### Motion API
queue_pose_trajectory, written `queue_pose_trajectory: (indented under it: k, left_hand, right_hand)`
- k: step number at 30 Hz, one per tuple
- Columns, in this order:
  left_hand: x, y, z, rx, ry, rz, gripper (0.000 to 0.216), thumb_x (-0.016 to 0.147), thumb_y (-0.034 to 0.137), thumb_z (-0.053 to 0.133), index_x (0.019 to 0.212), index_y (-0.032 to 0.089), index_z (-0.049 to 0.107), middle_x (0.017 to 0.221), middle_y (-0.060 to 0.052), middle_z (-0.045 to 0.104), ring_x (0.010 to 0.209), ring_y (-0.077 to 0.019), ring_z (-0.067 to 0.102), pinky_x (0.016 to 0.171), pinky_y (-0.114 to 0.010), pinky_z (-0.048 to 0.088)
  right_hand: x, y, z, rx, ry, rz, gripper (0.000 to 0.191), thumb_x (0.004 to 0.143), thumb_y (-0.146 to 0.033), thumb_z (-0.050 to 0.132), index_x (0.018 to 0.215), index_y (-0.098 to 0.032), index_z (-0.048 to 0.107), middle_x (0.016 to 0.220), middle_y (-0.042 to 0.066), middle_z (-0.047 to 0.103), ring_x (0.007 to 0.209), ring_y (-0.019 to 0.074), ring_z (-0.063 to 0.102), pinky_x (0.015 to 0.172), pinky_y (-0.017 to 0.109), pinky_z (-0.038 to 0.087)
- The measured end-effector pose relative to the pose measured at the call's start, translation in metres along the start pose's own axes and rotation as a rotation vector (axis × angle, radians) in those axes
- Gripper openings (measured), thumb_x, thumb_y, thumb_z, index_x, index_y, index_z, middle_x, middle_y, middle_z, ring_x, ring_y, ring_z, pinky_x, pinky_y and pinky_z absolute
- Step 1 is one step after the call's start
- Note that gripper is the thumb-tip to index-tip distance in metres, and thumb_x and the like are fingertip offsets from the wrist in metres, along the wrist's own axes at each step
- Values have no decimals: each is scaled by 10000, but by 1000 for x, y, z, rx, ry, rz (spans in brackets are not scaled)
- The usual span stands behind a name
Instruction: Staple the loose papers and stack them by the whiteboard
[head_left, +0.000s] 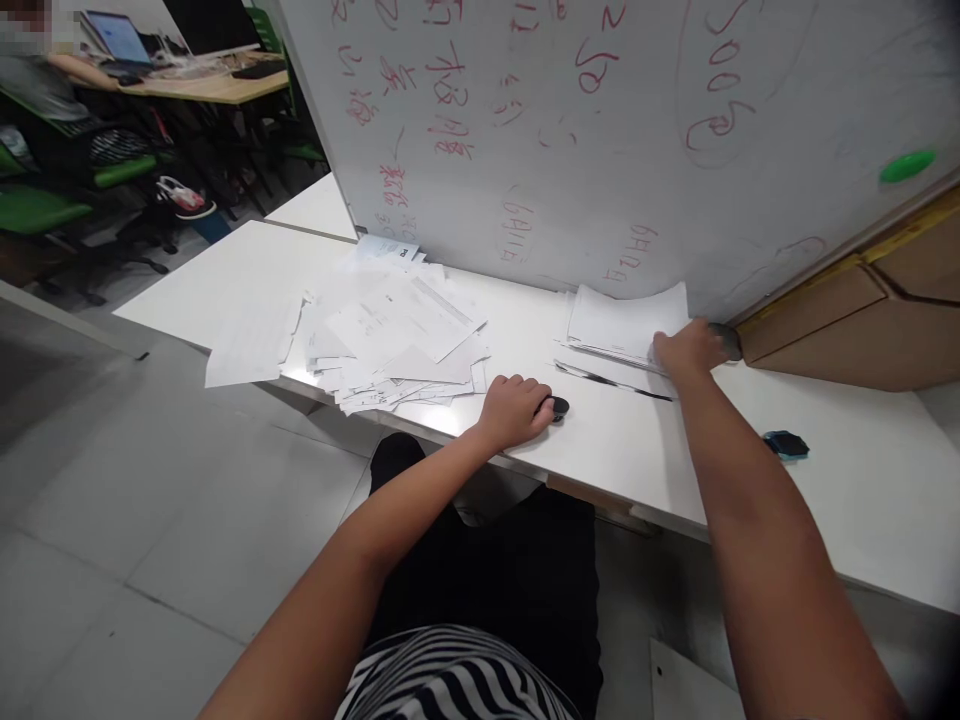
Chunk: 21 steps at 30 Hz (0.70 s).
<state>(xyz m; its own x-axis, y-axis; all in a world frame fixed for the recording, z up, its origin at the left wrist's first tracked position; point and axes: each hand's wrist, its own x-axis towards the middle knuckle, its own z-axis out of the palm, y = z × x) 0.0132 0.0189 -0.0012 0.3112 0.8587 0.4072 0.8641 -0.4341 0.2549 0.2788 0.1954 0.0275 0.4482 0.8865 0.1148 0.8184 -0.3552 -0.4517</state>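
My left hand (516,412) rests near the front edge of the white desk (525,310), its fingers closed round a small black object (559,408) with a rounded end; most of it is covered by the hand. At the right end of a neat stack of white paper (626,325) is my right hand (686,348), its thumb side by the stack's edge. A dark grey object (726,342) lies at its far side; motion blur hides whether the fingers grip it. In front of the stack lies a thin black-and-white strip (615,382).
Loose printed sheets (405,320) are heaped on the left, one sheet (251,345) overhanging the edge. A whiteboard (487,180) with red writing stands behind. Brown cardboard boxes (840,320) and a black-and-blue object (786,445) are at right. A person (45,90) sits far left.
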Motion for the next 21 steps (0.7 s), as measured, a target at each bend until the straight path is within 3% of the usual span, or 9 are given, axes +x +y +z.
queue_pose_trajectory:
  k: [3, 6, 11, 16, 21]
  left_hand:
    - [0, 1, 0, 1, 0, 2, 293, 936, 353, 360, 942, 206, 614, 856, -52, 659, 791, -202, 543, 686, -373, 310]
    - [-1, 1, 0, -1, 0, 5, 291, 935, 353, 365, 946, 203, 615, 862, -52, 659, 800, -202, 547, 681, -373, 306]
    - [-1, 1, 1, -2, 21, 3, 309, 945, 356, 352, 917, 203, 618, 858, -55, 658, 807, -206, 549, 687, -373, 302]
    - [-2, -1, 1, -5, 34, 13, 315, 952, 359, 350, 952, 204, 624, 868, -56, 664, 823, -211, 553, 705, -373, 309]
    - [-3, 0, 2, -19, 44, 9, 321, 957, 371, 354, 966, 204, 628, 876, -59, 669, 845, -215, 569, 731, -376, 340]
  right_hand:
    - [-9, 9, 2, -8, 98, -67, 833, 785, -279, 651, 1465, -60, 223, 1481, 342, 201, 1376, 411, 107, 1017, 636, 48]
    - [-29, 20, 0, -34, 117, -190, 834, 788, -334, 636, 1469, -90, 220, 1539, 294, 64, 1410, 399, -46, 1036, 637, -51]
    - [-92, 41, -5, -59, 53, -396, 692, 839, -467, 514, 1427, -159, 317, 1561, 200, 116, 1432, 374, -9, 1078, 636, 43]
    - [-157, 54, -1, -118, -120, -520, 663, 855, -550, 445, 1404, -182, 385, 1564, 164, 156, 1439, 374, 13, 1090, 629, 69]
    - [-172, 52, 2, -172, -145, -613, 724, 844, -602, 432, 1454, -230, 314, 1591, 114, 92, 1445, 360, -58, 1092, 633, 42]
